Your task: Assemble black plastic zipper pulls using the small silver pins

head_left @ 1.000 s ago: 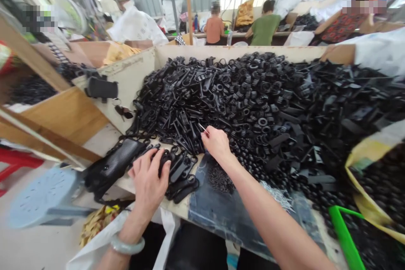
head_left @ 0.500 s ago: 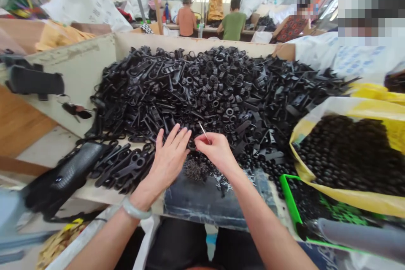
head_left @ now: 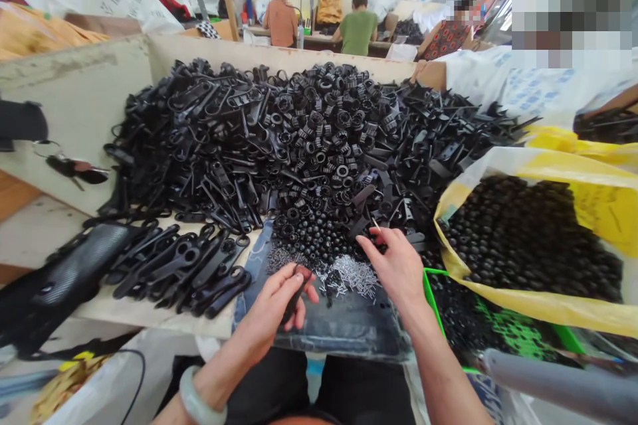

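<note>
Now my left hand (head_left: pixel 272 322) curls its fingers around a black plastic piece (head_left: pixel 295 295), while my right hand (head_left: pixel 396 269) sits with fingers spread beside a pile of small metal pins (head_left: pixel 346 275) on a denim cloth (head_left: pixel 319 332); I can't tell whether they pinch the thin pin (head_left: pixel 375 224) at their tips. Beyond, a big heap of black plastic parts (head_left: pixel 299 146) covers the desk (head_left: pixel 149 319), with a yellow bag of black beads (head_left: pixel 528 239) to the right and a co-worker in a green shirt (head_left: pixel 357 32) far off.
</note>
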Available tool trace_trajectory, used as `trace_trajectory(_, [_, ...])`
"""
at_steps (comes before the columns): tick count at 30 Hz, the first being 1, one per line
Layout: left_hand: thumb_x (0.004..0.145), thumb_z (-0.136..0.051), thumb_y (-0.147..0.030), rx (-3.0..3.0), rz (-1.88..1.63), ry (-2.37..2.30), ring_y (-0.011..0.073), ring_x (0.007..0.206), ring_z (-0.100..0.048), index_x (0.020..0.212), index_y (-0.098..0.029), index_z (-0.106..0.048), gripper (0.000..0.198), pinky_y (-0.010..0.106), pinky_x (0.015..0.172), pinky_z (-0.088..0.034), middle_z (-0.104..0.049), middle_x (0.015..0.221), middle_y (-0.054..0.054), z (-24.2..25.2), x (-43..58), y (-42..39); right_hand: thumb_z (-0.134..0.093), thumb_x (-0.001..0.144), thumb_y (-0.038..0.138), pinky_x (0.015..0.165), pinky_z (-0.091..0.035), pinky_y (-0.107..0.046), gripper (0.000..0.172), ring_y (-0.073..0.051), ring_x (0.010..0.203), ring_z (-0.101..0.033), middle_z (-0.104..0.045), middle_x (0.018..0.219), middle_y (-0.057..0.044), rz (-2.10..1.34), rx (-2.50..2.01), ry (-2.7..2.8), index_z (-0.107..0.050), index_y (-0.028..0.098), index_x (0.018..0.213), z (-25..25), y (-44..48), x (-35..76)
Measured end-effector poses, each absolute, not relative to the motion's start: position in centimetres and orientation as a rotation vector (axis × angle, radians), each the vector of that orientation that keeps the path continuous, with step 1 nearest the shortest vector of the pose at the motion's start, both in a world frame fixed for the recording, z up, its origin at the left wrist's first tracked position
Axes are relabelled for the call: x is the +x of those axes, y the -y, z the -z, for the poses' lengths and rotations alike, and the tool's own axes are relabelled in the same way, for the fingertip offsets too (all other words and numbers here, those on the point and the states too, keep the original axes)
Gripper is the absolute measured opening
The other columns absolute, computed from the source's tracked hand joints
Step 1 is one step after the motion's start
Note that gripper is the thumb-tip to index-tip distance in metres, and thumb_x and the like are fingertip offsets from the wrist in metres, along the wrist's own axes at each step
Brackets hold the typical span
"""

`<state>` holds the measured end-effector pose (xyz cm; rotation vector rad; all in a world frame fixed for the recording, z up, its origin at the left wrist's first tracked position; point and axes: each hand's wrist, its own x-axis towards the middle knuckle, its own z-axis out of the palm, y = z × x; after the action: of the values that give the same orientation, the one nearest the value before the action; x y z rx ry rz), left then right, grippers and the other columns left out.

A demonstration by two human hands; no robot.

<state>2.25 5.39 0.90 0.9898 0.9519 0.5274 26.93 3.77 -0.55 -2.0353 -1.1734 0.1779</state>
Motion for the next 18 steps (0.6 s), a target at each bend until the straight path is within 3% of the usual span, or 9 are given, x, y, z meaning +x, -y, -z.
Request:
trace_trajectory(4, [0.090, -0.065, -0.057, 0.861, -0.514, -0.933, 0.0084, 0.049, -0.054, 0.104, -0.017, -0.058, 0.043, 0.017, 0.046, -0.034, -0.067, 0.068, -0.001, -1.0, 2.3, -4.8, -0.067, 0.085, 0.059, 0.064, -0.039, -0.033, 0.039, -0.022, 0.070, -0.062, -0.075, 0.093, -0.008, -0.180, -2.104, 1.240, -0.077, 0.023, 0.094, 1.1, -3.9, 26.5])
trace_trajectory(7, [0.090, -0.067, -0.049, 0.727, -0.513, -0.934, 0.0105, 0.054, -0.059, 0.109, -0.016, -0.058, 0.040, 0.019, 0.052, -0.041, -0.068, 0.069, 0.000, -1.1, 2.0, -4.2, -0.061, 0.089, 0.057, 0.063, -0.042, -0.033, 0.040, -0.019, 0.063, -0.060, -0.077, 0.089, -0.007, -0.239, -2.085, 1.261, -0.078, 0.022, 0.101, 0.7, -2.9, 26.9])
trace_trajectory(11, [0.089, -0.069, -0.039, 0.628, -0.510, -0.858, 0.0073, 0.049, -0.052, 0.110, -0.014, -0.060, 0.034, 0.019, 0.048, -0.035, -0.069, 0.077, 0.002, -1.4, 1.8, -3.5, -0.067, 0.088, 0.053, 0.054, -0.042, -0.029, 0.041, -0.014, 0.053, -0.051, -0.077, 0.089, -0.005, -0.448, -1.869, 1.078, -0.076, 0.021, 0.112, -0.5, -0.4, 25.2])
trace_trajectory(15, [0.094, -0.061, -0.046, 0.480, -0.473, -0.779, 0.0070, 0.047, -0.050, 0.109, -0.013, -0.064, 0.036, 0.021, 0.049, -0.033, -0.067, 0.078, 0.003, -1.8, 1.7, -2.9, -0.075, 0.088, 0.041, 0.053, -0.048, -0.027, 0.024, -0.010, 0.052, -0.051, -0.079, 0.116, -0.010, -0.868, -1.504, 1.050, -0.068, 0.023, 0.102, -0.8, 2.1, 20.6])
trace_trajectory(18, [0.096, -0.056, -0.053, 0.400, -0.436, -0.741, 0.0075, 0.046, -0.049, 0.101, -0.013, -0.065, 0.041, 0.021, 0.049, -0.033, -0.063, 0.072, 0.002, -2.0, 1.4, -2.3, -0.072, 0.092, 0.035, 0.052, -0.052, -0.026, 0.015, -0.009, 0.049, -0.056, -0.077, 0.125, -0.012, -0.941, -1.392, 1.202, -0.067, 0.023, 0.101, 0.1, 3.1, 18.1])
